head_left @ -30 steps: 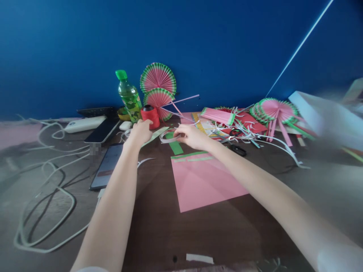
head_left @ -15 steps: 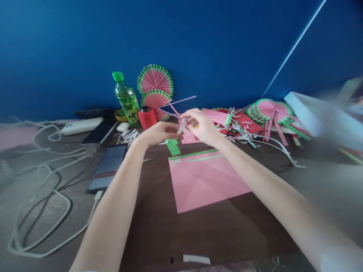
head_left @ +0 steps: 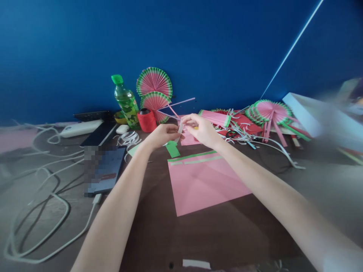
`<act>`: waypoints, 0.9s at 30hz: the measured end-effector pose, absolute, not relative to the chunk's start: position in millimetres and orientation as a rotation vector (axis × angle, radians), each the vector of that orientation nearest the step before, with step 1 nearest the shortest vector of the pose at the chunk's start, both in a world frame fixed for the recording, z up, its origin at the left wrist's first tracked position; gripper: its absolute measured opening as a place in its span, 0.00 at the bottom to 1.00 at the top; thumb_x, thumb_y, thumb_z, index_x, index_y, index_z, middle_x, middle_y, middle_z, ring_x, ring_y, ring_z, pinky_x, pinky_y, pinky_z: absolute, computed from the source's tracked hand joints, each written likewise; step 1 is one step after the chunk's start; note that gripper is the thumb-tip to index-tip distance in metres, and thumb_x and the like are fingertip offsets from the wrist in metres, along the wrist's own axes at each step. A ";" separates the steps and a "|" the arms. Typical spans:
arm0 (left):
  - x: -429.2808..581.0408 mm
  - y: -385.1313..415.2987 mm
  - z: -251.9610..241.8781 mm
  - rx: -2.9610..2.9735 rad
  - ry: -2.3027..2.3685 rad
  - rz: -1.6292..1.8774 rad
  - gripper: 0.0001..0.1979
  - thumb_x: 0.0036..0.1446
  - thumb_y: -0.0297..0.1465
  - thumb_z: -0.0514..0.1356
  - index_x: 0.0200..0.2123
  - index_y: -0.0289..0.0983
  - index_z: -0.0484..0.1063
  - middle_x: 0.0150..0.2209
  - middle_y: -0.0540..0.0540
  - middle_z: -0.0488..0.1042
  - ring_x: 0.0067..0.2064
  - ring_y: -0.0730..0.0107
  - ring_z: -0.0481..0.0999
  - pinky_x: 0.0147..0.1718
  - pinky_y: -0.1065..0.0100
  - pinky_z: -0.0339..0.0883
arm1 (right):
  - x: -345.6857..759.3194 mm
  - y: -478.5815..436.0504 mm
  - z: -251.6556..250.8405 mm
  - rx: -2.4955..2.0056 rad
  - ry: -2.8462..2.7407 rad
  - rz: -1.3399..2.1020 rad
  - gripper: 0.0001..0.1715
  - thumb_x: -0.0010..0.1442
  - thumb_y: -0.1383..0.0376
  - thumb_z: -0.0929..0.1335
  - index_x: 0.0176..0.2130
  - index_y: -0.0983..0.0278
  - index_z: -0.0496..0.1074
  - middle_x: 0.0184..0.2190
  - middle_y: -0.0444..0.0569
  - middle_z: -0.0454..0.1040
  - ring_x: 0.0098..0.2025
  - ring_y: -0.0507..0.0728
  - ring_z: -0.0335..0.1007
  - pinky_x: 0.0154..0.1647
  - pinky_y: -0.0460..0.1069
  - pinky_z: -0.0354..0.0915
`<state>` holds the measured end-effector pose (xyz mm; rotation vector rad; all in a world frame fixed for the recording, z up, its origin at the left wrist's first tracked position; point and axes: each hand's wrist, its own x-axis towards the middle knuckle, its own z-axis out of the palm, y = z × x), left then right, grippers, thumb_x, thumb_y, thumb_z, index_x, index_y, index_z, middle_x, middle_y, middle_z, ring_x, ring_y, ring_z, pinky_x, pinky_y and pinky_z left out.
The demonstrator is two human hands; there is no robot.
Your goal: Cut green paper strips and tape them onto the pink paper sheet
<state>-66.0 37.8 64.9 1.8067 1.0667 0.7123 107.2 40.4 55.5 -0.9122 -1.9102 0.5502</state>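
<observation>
1. White strip [head_left: 179,130] is now up off the worktop [head_left: 159,234], held in the air just above the green scrap [head_left: 172,148].
2. Left hand [head_left: 162,135] and right hand [head_left: 202,130] both pinch it; a second ago they were lower, near the red spool [head_left: 146,120].
3. Pink sheet [head_left: 204,181] stays flat, untouched.

Left hand [head_left: 163,135]: has left the red thread spool [head_left: 146,120] and lifted to meet the other hand.
Right hand [head_left: 201,130]: has risen off the tabletop.
Thin white paper strip [head_left: 179,130]: was lying flat, is now pinched between both hands.
</observation>
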 end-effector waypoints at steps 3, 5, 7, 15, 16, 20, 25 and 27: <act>-65.9 37.1 65.6 1.848 1.091 0.713 0.11 0.49 0.31 0.56 0.36 0.33 0.72 0.33 0.45 0.77 0.34 0.69 0.74 0.36 0.67 0.64 | 107.4 38.1 59.2 -0.950 -1.897 0.503 0.04 0.51 0.72 0.66 0.31 0.64 0.67 0.36 0.48 0.71 0.37 0.53 0.69 0.39 0.50 0.66; -65.9 36.3 66.3 1.866 1.098 0.723 0.10 0.49 0.31 0.55 0.34 0.33 0.72 0.32 0.46 0.77 0.33 0.70 0.73 0.36 0.67 0.63 | 107.4 37.2 60.3 -0.952 -1.890 0.522 0.04 0.51 0.71 0.67 0.30 0.64 0.65 0.32 0.47 0.71 0.36 0.53 0.69 0.38 0.50 0.65; -65.7 35.6 66.9 1.876 1.100 0.720 0.09 0.49 0.31 0.54 0.31 0.34 0.71 0.31 0.47 0.76 0.34 0.70 0.73 0.37 0.67 0.63 | 107.5 37.8 59.6 -0.933 -1.879 0.567 0.05 0.51 0.71 0.66 0.30 0.64 0.64 0.30 0.45 0.71 0.34 0.52 0.69 0.37 0.50 0.65; -63.8 35.0 65.8 1.822 1.094 0.667 0.11 0.49 0.33 0.53 0.34 0.35 0.71 0.30 0.47 0.76 0.32 0.70 0.72 0.32 0.68 0.63 | 108.0 41.3 58.3 -0.871 -1.785 0.689 0.06 0.50 0.70 0.67 0.27 0.64 0.63 0.25 0.43 0.70 0.29 0.50 0.67 0.33 0.49 0.65; -63.5 35.7 64.9 1.802 1.091 0.664 0.11 0.49 0.33 0.53 0.35 0.35 0.71 0.30 0.47 0.76 0.32 0.70 0.72 0.32 0.68 0.63 | 107.9 40.8 59.0 -0.864 -1.775 0.708 0.06 0.49 0.70 0.67 0.27 0.64 0.63 0.25 0.42 0.69 0.28 0.50 0.67 0.33 0.49 0.65; -61.3 39.3 60.2 1.703 1.028 0.714 0.11 0.49 0.31 0.52 0.35 0.35 0.70 0.26 0.49 0.72 0.29 0.71 0.72 0.33 0.67 0.64 | 108.3 39.2 61.0 -0.843 -1.738 0.801 0.09 0.48 0.69 0.68 0.27 0.63 0.62 0.24 0.41 0.68 0.28 0.50 0.67 0.32 0.49 0.66; -57.8 38.9 59.3 1.697 0.930 0.788 0.07 0.49 0.31 0.51 0.24 0.36 0.65 0.21 0.50 0.65 0.25 0.73 0.67 0.30 0.68 0.64 | 110.2 39.8 61.3 -0.780 -1.708 0.884 0.12 0.49 0.70 0.68 0.33 0.62 0.60 0.23 0.39 0.68 0.26 0.49 0.68 0.32 0.49 0.67; -56.9 37.5 60.1 1.702 0.920 0.806 0.08 0.50 0.31 0.51 0.21 0.37 0.63 0.20 0.50 0.63 0.24 0.74 0.66 0.28 0.69 0.63 | 110.6 39.9 61.3 -0.764 -1.704 0.896 0.13 0.50 0.70 0.67 0.34 0.62 0.59 0.23 0.38 0.67 0.26 0.49 0.68 0.33 0.49 0.67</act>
